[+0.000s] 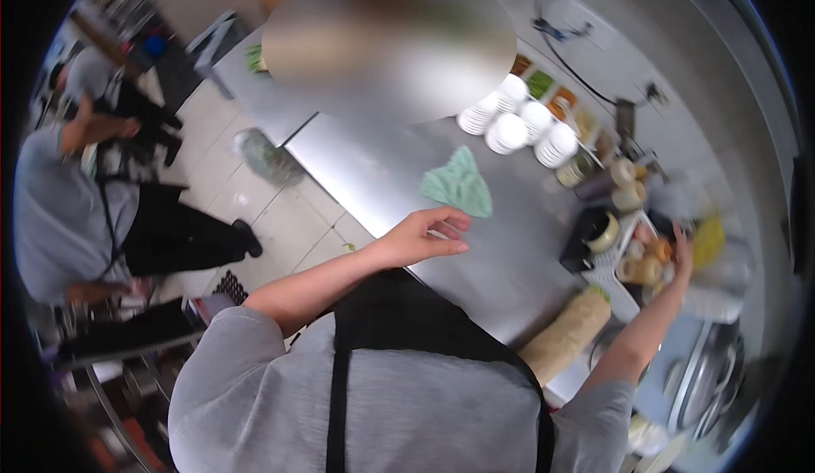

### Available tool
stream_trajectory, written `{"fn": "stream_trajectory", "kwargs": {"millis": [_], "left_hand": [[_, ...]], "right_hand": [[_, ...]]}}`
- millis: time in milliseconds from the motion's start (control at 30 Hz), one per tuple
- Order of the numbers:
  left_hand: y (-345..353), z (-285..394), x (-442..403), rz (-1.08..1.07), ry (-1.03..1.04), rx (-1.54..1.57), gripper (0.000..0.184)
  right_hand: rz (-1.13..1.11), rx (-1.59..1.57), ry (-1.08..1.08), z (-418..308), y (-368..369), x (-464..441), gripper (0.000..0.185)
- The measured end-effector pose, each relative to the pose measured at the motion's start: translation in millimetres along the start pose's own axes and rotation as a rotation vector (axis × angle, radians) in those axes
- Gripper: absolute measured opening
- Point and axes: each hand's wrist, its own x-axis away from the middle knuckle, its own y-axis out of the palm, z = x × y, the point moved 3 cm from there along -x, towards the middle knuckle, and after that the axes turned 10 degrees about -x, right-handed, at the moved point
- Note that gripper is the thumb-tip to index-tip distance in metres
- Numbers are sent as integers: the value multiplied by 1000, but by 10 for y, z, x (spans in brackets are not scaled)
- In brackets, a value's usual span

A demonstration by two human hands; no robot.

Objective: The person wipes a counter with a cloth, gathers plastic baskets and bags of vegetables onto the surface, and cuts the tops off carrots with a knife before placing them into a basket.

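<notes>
My left hand (429, 235) hovers over the near edge of the steel table, its fingers loosely bent and apart with nothing between them. Just beyond it, a crumpled green cloth (458, 186) lies on the metal top. Over on the right, my right hand (682, 254) reaches to the far side of a white basket (626, 296) filled with small jars and orange-topped containers (652, 261). Its fingers look stretched out along the basket's side; whether they touch it I cannot tell.
Stacks of white cups (508, 132) stand at the table's back, before trays of chopped food (540, 84). A black bin (587, 239) and a long wrapped roll (567, 335) lie to the right. Two people (64, 210) are on the left; a filled plastic bag (268, 159) is on the floor.
</notes>
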Motion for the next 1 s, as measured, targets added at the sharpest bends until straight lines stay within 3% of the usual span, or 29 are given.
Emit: {"fn": "stream_trajectory", "kwargs": {"millis": [33, 67, 100, 167, 267, 333, 433, 467, 500, 533, 567, 667, 700, 767, 800, 833, 900, 933, 967, 1000], "left_hand": [[64, -60, 15, 45, -32, 11, 41], [119, -115, 24, 78, -63, 22, 39], [-557, -142, 345, 128, -106, -108, 39], [-565, -267, 392, 169, -117, -67, 41], [-638, -404, 510, 242, -83, -64, 46], [-740, -425, 551, 281, -61, -62, 47], [-1056, -490, 700, 333, -39, -119, 50], [-1206, -523, 755, 357, -42, -181, 51], [-1373, -556, 835, 351, -36, -184, 51], [-1601, -590, 953, 406, -36, -209, 52], [-1846, -627, 1077, 457, -35, -235, 53], [-2631, -723, 1415, 489, 7, -317, 53], [-2932, -733, 1470, 461, 21, -329, 53], [-3480, -801, 1493, 454, -128, -486, 50], [-3708, -808, 1435, 434, -115, -489, 50], [-3958, -794, 1345, 456, -97, -659, 56], [-4326, -843, 1098, 466, -75, -819, 61], [-4436, -843, 884, 509, -13, -977, 70], [-4530, -831, 663, 554, 52, -1135, 78], [-4617, -843, 418, 551, 64, -1129, 78]], "right_hand": [[-28, 4, -42, -176, 97, -243, 74], [36, 284, -107, 55, -178, -595, 71], [75, 422, -110, 88, 796, -273, 68], [187, -18, -225, -920, 289, 68, 56], [339, -533, -519, -2462, 434, 1163, 37], [73, -722, -434, -3179, 975, 1934, 24], [-406, -440, -606, -3706, 2053, 2993, 19], [-464, -334, -618, -3774, 2352, 3297, 21], [-470, -305, -812, -3811, 2625, 3531, 21], [-319, -102, -916, -3773, 2818, 3738, 21], [-305, -102, -904, -3722, 2998, 3835, 21], [-477, -239, -443, -3582, 3242, 3859, 30], [-451, -243, -421, -3702, 3178, 3901, 30], [-453, -805, -89, -3842, 3005, 3955, 24], [-572, -726, -38, -3841, 2975, 3975, 33], [-550, -729, -35, -3952, 2965, 4076, 33], [-384, -296, -473, -4263, 2954, 4372, 42], [-536, -179, -422, -4347, 3075, 4477, 52], [-526, -175, -414, -4333, 3264, 4588, 52], [-587, 1, -535, -4248, 3564, 4727, 56]]}}
